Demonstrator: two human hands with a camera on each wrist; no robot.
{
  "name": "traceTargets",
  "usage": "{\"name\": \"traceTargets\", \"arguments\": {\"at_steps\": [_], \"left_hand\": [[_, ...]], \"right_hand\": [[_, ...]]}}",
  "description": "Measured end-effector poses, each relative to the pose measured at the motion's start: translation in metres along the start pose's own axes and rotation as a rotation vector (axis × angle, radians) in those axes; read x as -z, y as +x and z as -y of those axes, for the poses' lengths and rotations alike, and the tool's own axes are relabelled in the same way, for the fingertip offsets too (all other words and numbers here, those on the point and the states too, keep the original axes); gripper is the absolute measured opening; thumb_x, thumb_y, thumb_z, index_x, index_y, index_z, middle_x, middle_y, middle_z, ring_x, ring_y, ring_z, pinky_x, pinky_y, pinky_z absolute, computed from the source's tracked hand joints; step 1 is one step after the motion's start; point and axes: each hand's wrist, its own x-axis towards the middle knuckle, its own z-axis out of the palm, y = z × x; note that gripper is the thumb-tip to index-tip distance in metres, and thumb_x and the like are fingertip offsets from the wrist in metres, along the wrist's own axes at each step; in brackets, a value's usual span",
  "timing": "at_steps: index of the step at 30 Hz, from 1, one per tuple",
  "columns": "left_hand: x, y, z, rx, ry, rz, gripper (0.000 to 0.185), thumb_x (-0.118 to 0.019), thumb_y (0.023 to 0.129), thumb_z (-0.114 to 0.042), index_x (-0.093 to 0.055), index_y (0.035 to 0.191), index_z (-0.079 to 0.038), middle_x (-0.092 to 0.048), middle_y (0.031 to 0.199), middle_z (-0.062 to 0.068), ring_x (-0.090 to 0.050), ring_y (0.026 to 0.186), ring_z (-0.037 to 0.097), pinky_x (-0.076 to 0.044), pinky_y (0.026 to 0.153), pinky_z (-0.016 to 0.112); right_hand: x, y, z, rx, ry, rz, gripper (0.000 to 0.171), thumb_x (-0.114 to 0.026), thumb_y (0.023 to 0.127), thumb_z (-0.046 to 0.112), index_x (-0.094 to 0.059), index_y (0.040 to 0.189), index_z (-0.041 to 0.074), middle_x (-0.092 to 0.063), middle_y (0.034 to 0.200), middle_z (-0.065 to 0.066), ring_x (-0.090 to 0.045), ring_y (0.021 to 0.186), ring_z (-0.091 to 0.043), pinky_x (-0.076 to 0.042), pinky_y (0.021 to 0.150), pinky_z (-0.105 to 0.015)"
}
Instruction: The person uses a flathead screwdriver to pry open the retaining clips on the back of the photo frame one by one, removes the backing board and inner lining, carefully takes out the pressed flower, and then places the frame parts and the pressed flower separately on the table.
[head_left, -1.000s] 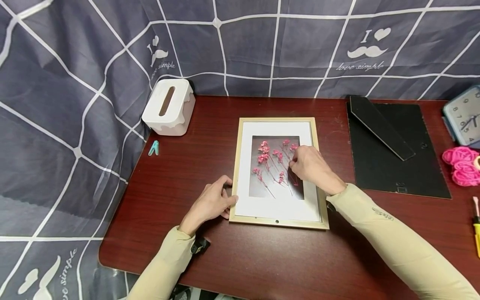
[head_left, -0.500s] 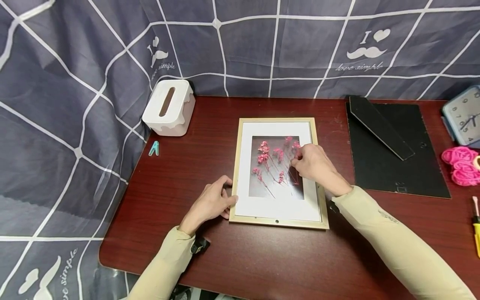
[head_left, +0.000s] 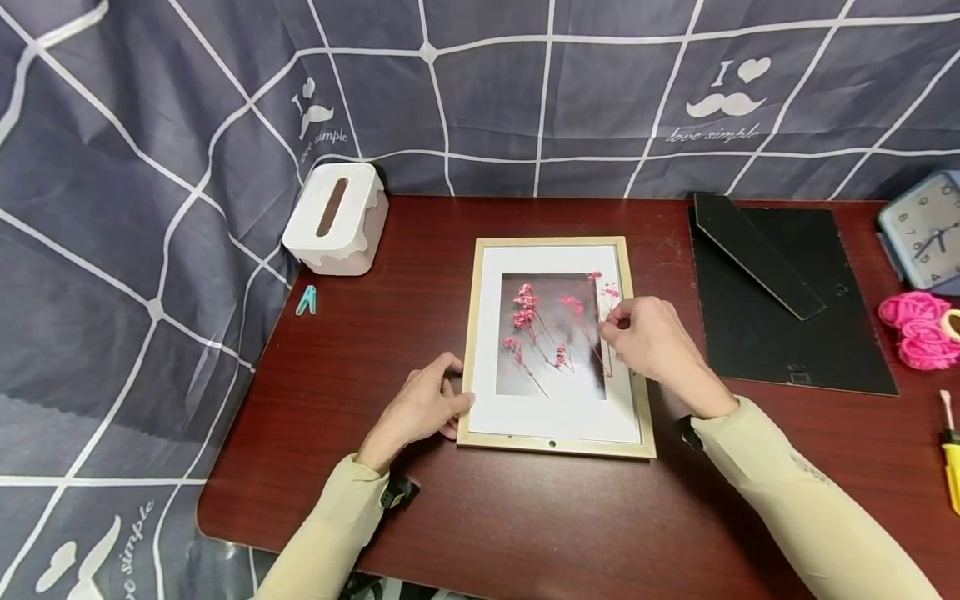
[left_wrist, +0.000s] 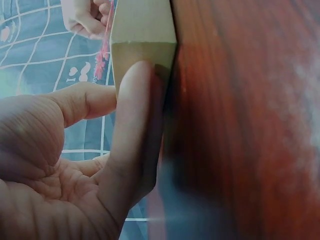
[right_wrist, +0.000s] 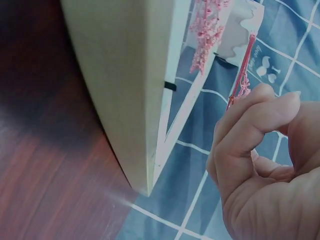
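The right hand [head_left: 651, 340] and its pink sprig [head_left: 611, 291] have moved rightward, from over the grey panel [head_left: 512, 380] to over the white border [head_left: 555, 419].
On the glossy, red-brown table [head_left: 337, 383], the pale rectangular frame [head_left: 592, 450] lies flat; the left hand [head_left: 423, 400] pinches its left side, thumb on the face. Right thumb and fingers close narrowly on the sprig, held off the surface. A light pinch and slow lift would probably spare its brittle-looking, wiry stems and tiny clustered blooms; the loose sprigs [head_left: 526, 307] on the panel are best left unbrushed.
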Motion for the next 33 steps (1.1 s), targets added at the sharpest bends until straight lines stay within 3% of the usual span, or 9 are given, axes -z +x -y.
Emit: {"name": "traceTargets", "arguments": {"at_steps": [6, 14, 26, 29, 33], "left_hand": [[0.000, 0.000, 0.002, 0.004, 0.002, -0.002, 0.040, -0.075, 0.098, -0.009, -0.060, 0.135, -0.005, -0.064, 0.079, 0.011, -0.073, 0.055, 0.019, -0.067, 0.052, 0.036], [-0.001, -0.001, 0.005, -0.004, 0.005, -0.007, 0.038, -0.074, 0.098, -0.009, -0.059, 0.133, -0.005, -0.064, 0.078, 0.010, -0.073, 0.054, 0.018, -0.067, 0.051, 0.035], [-0.001, -0.002, 0.008, 0.011, -0.009, -0.010, 0.039, -0.075, 0.099, -0.009, -0.059, 0.135, -0.006, -0.064, 0.078, 0.010, -0.073, 0.055, 0.019, -0.068, 0.052, 0.036], [-0.001, -0.002, 0.009, 0.007, -0.009, -0.012, 0.039, -0.075, 0.099, -0.009, -0.059, 0.135, -0.006, -0.064, 0.079, 0.011, -0.074, 0.056, 0.019, -0.068, 0.053, 0.036], [-0.001, -0.002, 0.009, 0.004, -0.016, -0.014, 0.040, -0.075, 0.099, -0.009, -0.059, 0.135, -0.006, -0.064, 0.078, 0.011, -0.074, 0.056, 0.019, -0.068, 0.053, 0.036]], "right_hand": [[0.007, -0.021, -0.008, -0.009, 0.012, -0.037, 0.014, -0.069, 0.100, 0.012, -0.077, 0.095, 0.002, -0.066, 0.068, -0.002, -0.057, 0.059, -0.013, -0.041, 0.050, -0.025], [0.021, -0.048, -0.023, -0.048, 0.005, -0.057, 0.015, -0.070, 0.102, 0.014, -0.076, 0.100, 0.001, -0.068, 0.064, -0.002, -0.061, 0.055, -0.013, -0.042, 0.045, -0.025], [0.048, -0.092, -0.070, -0.063, -0.075, -0.094, 0.016, -0.074, 0.102, 0.017, -0.078, 0.101, 0.001, -0.069, 0.061, 0.002, -0.059, 0.051, -0.006, -0.041, 0.042, -0.026], [0.054, -0.104, -0.086, -0.102, -0.102, -0.094, 0.019, -0.074, 0.103, 0.017, -0.077, 0.103, -0.002, -0.069, 0.062, 0.002, -0.059, 0.051, -0.006, -0.040, 0.042, -0.026], [0.063, -0.117, -0.109, -0.223, -0.146, -0.113, 0.025, -0.072, 0.104, 0.017, -0.074, 0.106, -0.008, -0.069, 0.062, 0.000, -0.059, 0.052, -0.010, -0.040, 0.042, -0.027]]}}
